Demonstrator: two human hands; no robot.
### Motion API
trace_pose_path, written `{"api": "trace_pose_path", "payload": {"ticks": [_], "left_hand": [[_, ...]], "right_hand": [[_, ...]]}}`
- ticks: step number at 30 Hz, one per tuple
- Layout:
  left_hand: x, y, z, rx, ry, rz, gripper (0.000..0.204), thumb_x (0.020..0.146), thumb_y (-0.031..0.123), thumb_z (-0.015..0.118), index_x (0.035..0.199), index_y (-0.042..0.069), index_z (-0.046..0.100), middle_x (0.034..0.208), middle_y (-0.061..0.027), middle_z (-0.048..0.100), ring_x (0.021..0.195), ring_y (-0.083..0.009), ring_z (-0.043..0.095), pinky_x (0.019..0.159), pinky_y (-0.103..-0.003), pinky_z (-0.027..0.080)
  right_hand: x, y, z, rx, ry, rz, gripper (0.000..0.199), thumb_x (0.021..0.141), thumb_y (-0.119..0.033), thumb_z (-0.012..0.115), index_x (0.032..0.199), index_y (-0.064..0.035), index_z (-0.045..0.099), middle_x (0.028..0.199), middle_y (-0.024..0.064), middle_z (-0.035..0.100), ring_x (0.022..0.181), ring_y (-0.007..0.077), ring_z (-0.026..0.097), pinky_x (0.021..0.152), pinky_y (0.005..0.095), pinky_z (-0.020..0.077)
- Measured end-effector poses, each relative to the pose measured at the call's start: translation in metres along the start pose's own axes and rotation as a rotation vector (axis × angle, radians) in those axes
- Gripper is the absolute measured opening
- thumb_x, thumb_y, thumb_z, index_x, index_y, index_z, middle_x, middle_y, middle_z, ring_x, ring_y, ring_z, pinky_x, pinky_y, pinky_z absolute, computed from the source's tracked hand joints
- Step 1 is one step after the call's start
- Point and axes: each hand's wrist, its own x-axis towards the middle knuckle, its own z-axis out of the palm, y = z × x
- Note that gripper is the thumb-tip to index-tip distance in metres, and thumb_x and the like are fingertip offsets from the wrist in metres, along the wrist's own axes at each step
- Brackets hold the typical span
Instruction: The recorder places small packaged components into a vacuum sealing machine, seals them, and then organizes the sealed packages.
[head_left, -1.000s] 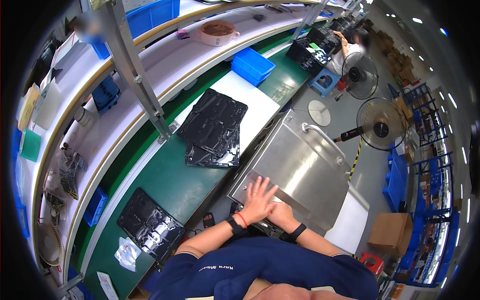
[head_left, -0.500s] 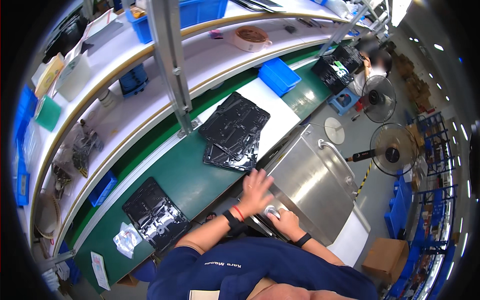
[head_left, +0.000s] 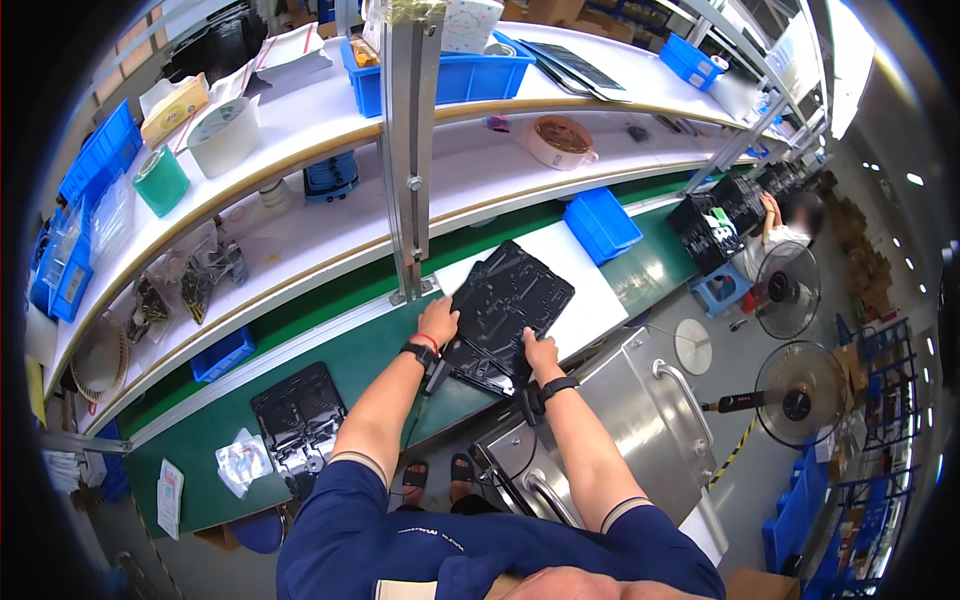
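Note:
A small pile of black moulded plastic panels (head_left: pixel 515 290), with ribs and cut-outs, lies askew on the workbench, partly on a white sheet. My left hand (head_left: pixel 438 322) has closed on the pile's left edge, thumb toward the panels. At the near right edge, my right hand (head_left: pixel 540 354) grips the panels with bent fingers. Some fingertips of both hands are hidden. A dark cable (head_left: pixel 532 440) hangs down near my right wrist. Farther left on the bench lies another black panel (head_left: pixel 298 420), with shiny parts, beside a clear plastic bag (head_left: pixel 243 462).
Right of the bench stands a stainless steel machine with a lid (head_left: pixel 630 400) and curved handles. A blue bin (head_left: pixel 602 225) sits behind the pile. A metal post (head_left: pixel 408 150) rises at the bench's back, before loaded shelves. Fans (head_left: pixel 797 400) and a co-worker (head_left: pixel 795 225) are at right.
My right hand has left the steel machine's handle and moved up to the panels. My left hand has gone from open above the machine's edge to the pile's left side. The view has shifted.

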Motion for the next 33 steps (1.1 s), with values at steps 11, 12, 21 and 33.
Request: {"api": "trace_pose_path", "payload": {"ticks": [11, 12, 21, 33], "left_hand": [[-0.031, -0.008, -0.014, -0.682, -0.404, -0.663, 0.051, 0.078, 0.02, 0.067, 0.12, 0.004, 0.043, 0.108, -0.0093, 0.055, 0.093, -0.0251, 0.057, 0.069, -0.046, 0.05], [-0.031, -0.011, -0.016, -0.813, -0.571, -0.641, 0.054, 0.08, 0.016, 0.065, 0.125, 0.005, 0.039, 0.113, -0.0082, 0.053, 0.096, -0.0249, 0.055, 0.069, -0.049, 0.051], [-0.039, 0.01, -0.037, -0.881, -0.17, 0.136, 0.051, 0.067, -0.011, 0.062, 0.11, 0.005, 0.039, 0.093, -0.0026, 0.048, 0.086, -0.0129, 0.049, 0.082, -0.025, 0.039], [-0.032, 0.006, -0.035, -0.81, 0.05, 0.223, 0.066, 0.06, -0.006, 0.075, 0.114, 0.01, 0.04, 0.095, 0.0014, 0.049, 0.09, -0.0111, 0.051, 0.082, -0.025, 0.044]], "right_hand": [[0.006, 0.022, 0.017, 0.017, -0.114, 0.161, 0.048, 0.072, -0.012, 0.068, 0.113, 0.0036, 0.047, 0.114, 0.0214, 0.052, 0.105, 0.0348, 0.052, 0.085, 0.0402, 0.0444], [0.014, 0.034, 0.019, 0.155, -0.183, 0.11, 0.044, 0.072, -0.004, 0.067, 0.112, 0.0042, 0.049, 0.108, 0.0184, 0.057, 0.096, 0.0312, 0.058, 0.076, 0.0388, 0.0488], [-0.022, 0.009, -0.052, 0.741, -0.32, -0.172, 0.038, 0.066, 0.014, 0.058, 0.102, 0.0027, 0.052, 0.096, 0.0088, 0.059, 0.088, 0.0217, 0.057, 0.077, 0.0319, 0.0459], [0.014, 0.012, -0.015, 0.39, 0.036, -0.893, 0.062, 0.063, 0.014, 0.064, 0.117, -0.0047, 0.04, 0.105, 0.0065, 0.048, 0.094, 0.0159, 0.052, 0.08, 0.0267, 0.0458]]}}
